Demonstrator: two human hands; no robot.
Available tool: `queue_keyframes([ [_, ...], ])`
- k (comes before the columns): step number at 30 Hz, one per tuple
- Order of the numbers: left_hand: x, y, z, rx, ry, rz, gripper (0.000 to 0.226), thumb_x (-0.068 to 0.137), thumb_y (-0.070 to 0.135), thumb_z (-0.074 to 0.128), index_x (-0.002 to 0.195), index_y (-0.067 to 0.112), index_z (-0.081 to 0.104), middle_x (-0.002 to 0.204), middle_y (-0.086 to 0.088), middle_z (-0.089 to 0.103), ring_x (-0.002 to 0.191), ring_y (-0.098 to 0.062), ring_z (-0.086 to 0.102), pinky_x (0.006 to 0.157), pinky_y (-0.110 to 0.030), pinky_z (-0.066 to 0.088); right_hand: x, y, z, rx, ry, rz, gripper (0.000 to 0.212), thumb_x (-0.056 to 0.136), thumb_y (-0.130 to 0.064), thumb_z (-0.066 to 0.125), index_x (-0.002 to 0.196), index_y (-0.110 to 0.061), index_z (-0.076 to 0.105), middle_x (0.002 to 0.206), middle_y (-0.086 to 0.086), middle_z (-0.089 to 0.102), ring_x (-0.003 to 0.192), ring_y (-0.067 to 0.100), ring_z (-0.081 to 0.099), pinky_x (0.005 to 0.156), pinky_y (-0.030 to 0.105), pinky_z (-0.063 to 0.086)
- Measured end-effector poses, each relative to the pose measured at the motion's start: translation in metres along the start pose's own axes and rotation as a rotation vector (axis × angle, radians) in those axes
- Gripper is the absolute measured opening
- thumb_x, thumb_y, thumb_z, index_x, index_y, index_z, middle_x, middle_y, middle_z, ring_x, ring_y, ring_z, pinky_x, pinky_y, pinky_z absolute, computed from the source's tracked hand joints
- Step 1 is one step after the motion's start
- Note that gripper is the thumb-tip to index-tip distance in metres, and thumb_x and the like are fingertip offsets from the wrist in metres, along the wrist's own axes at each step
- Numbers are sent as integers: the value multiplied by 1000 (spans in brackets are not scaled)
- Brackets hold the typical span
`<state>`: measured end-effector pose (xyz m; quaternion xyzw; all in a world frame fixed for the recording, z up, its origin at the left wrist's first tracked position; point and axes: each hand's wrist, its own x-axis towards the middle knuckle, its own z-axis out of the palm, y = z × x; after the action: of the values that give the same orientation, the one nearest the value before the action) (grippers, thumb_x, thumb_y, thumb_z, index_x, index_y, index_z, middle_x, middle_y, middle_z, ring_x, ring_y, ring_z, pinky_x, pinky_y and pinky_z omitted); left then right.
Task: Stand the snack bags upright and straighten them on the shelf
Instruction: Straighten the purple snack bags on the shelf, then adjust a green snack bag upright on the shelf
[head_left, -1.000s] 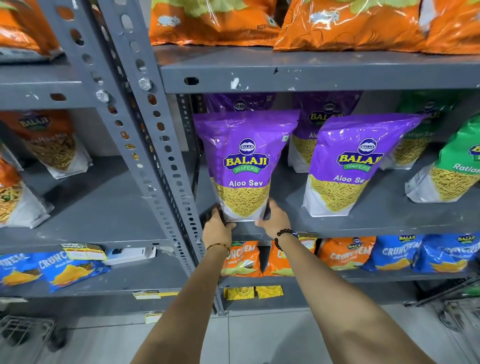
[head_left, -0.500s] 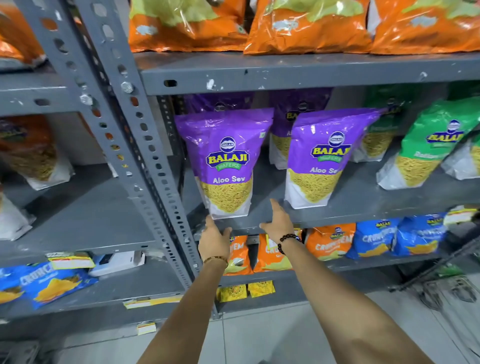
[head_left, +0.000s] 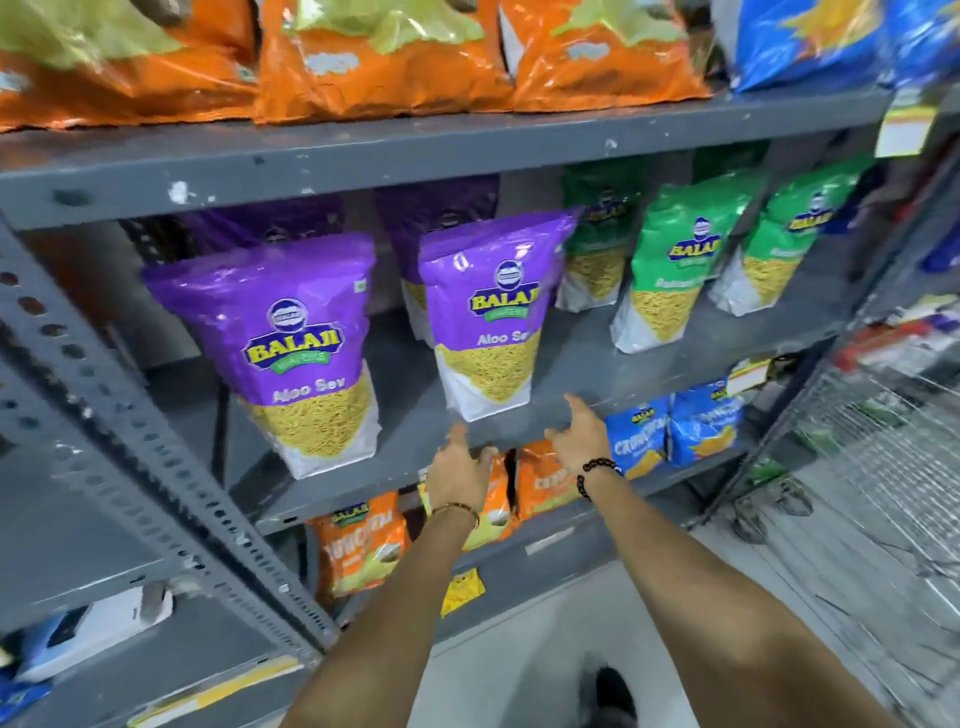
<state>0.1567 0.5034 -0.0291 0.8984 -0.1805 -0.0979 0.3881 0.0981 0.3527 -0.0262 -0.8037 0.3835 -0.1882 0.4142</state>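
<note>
Two purple bags (head_left: 498, 317) upright, tops leaning back; both hands' fingers spread, empty, near shelf edge (head_left: 519, 415).

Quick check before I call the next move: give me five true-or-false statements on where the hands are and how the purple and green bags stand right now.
1. The left hand is gripping a purple Aloo Sev bag. False: it is open below the shelf edge, holding nothing.
2. The right hand is open, fingers pointing toward the second purple bag. True.
3. The left front purple bag stands upright on its base. True.
4. The green bags sit left of the purple ones. False: they sit to the right.
5. The top shelf holds orange bags. True, with a blue bag at the far right.
</note>
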Motion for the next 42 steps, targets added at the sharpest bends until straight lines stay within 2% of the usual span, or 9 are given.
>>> queue_keyframes([
  [10,82,125,135,-24,-126,127,65,86,31,61,142,11,35,138,-18,52,125,-33,49,99,-38,39,149,73,-114,65,191,140,58,79,-2,63,132,8,40,119,29,60,108,41,59,83,38,44],
  [12,103,148,157,-41,-110,79,69,84,34,64,142,12,34,139,-17,51,127,-33,49,99,-36,39,183,81,-133,100,131,124,68,76,-2,68,136,2,37,125,26,58,110,38,58,81,34,45],
  [16,136,186,193,-116,-92,-15,82,78,32,71,145,12,28,142,-17,48,130,-34,45,101,-38,40,250,102,-160,212,-81,63,83,63,0,76,135,-13,36,138,8,49,125,28,48,101,39,43],
  [21,157,214,215,-238,-81,-133,92,66,24,83,140,3,33,140,-17,50,126,-34,48,100,-44,44,304,117,-178,237,-418,114,103,60,1,81,145,-8,23,147,9,41,134,29,40,110,49,36],
  [24,162,223,222,-270,-76,-155,88,63,20,85,136,5,39,138,-16,52,125,-33,49,101,-45,45,316,122,-184,181,-514,97,92,62,1,80,140,-2,32,143,17,46,130,33,45,108,44,39],
  [28,163,231,225,-264,-46,-168,85,64,19,84,136,7,40,140,-14,51,127,-33,46,104,-46,42,318,130,-187,248,-554,40,62,72,18,65,125,18,34,133,41,40,123,47,45,79,20,53],
  [32,158,229,222,-253,-16,-182,72,68,15,81,131,5,47,136,-16,54,123,-34,49,103,-48,43,315,132,-188,144,-534,-5,47,73,-4,74,112,7,50,117,21,62,113,31,58,94,37,47],
  [35,151,228,219,-233,0,-188,69,72,14,78,132,6,46,136,-15,55,123,-34,50,103,-48,43,310,134,-188,96,-537,-53,39,72,-12,77,103,-3,55,110,13,64,107,23,58,91,36,44],
  [42,134,228,216,-246,0,-200,72,73,13,77,136,8,41,138,-13,52,126,-34,47,106,-44,41,293,136,-193,75,-513,-114,47,71,-17,78,112,-6,58,117,10,65,110,24,59,88,30,45],
])
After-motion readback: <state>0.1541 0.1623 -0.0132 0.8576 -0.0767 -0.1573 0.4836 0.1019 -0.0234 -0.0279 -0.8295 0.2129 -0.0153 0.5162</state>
